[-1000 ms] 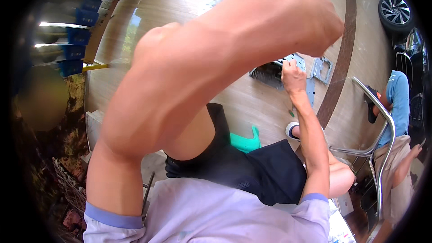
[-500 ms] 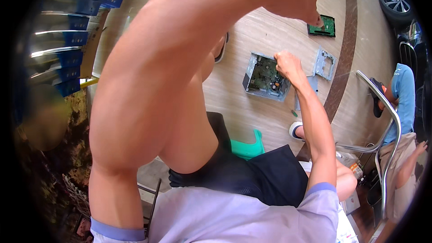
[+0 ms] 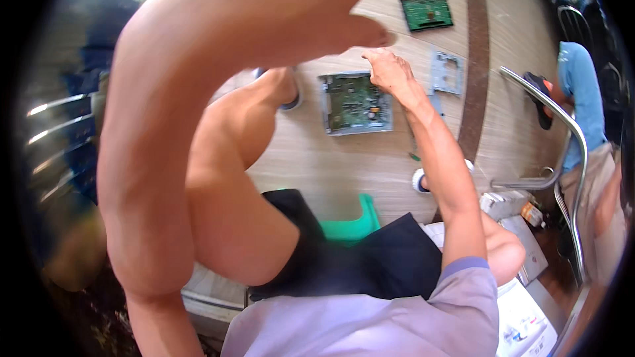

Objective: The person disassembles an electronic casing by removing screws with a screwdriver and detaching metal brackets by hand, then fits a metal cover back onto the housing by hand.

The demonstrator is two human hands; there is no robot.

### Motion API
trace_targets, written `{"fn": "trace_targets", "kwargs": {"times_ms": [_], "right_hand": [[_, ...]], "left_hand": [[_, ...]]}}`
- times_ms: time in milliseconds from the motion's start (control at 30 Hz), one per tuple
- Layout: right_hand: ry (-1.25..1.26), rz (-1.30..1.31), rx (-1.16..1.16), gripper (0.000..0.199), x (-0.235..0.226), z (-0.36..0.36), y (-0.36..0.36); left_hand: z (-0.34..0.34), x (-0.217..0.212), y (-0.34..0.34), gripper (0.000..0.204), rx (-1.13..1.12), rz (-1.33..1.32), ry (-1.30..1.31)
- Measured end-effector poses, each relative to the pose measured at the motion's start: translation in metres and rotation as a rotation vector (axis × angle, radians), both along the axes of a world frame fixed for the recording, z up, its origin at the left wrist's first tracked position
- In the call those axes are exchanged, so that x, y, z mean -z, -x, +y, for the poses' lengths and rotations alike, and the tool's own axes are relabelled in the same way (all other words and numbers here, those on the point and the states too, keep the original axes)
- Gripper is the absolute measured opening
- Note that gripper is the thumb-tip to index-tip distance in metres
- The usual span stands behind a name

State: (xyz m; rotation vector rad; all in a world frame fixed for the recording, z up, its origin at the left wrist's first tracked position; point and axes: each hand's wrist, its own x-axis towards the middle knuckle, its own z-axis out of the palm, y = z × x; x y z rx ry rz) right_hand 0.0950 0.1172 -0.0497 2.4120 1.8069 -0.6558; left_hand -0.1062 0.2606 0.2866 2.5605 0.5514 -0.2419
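An open grey metal case (image 3: 333,107) with a green circuit board inside lies on the wooden floor in front of me. My right hand (image 3: 389,71) rests on the case's far right corner, fingers curled down over the edge; I cannot tell whether it grips. My left arm is raised close to the camera and fills the left half of the view. My left hand (image 3: 344,6) is at the top, fingers stretched out and holding nothing. I sit on a low green stool (image 3: 354,225) with my left knee bent up.
A separate green circuit board (image 3: 426,13) lies on the floor beyond the case, and a grey metal plate (image 3: 446,73) lies to its right. A metal chair frame (image 3: 562,125) stands at the right, with another person in a blue shirt (image 3: 582,86) behind it.
The case and floor parts have slid lower and to the centre of the view. My right hand has stayed at the case's corner. My raised left arm has swung across the top.
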Motion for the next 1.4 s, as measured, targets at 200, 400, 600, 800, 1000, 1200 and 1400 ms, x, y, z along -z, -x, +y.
{"fn": "trace_targets", "kwargs": {"times_ms": [200, 400, 600, 800, 1000, 1200, 1400], "right_hand": [[0.186, -0.048, 0.497, 0.038, -0.015, -0.091, -0.094], [0.096, -0.130, 0.828, 0.046, 0.015, -0.174, -0.165], [-0.048, 0.097, 1.229, 0.063, 0.051, -0.190, -0.219], [-0.011, 0.084, 1.055, 0.080, 0.079, -0.176, -0.246], [0.151, 0.012, 0.996, 0.060, 0.095, -0.161, -0.260], [0.051, 0.048, 1.086, 0.044, 0.103, -0.165, -0.263], [-0.097, 0.123, 1.104, 0.031, 0.092, -0.171, -0.258]], "left_hand": [[-0.003, 0.026, -0.003, 0.049, 0.133, -0.093, -0.130], [-0.016, 0.022, -0.022, 0.055, 0.196, 0.027, -0.082], [-0.026, 0.031, -0.050, 0.060, 0.250, 0.072, 0.005], [-0.031, 0.035, -0.072, 0.070, 0.293, 0.197, -0.013], [-0.038, 0.037, -0.095, 0.074, 0.325, 0.264, -0.026], [-0.035, 0.039, -0.104, 0.071, 0.323, 0.247, -0.048], [-0.025, 0.039, -0.090, 0.068, 0.248, 0.160, -0.067]]}}
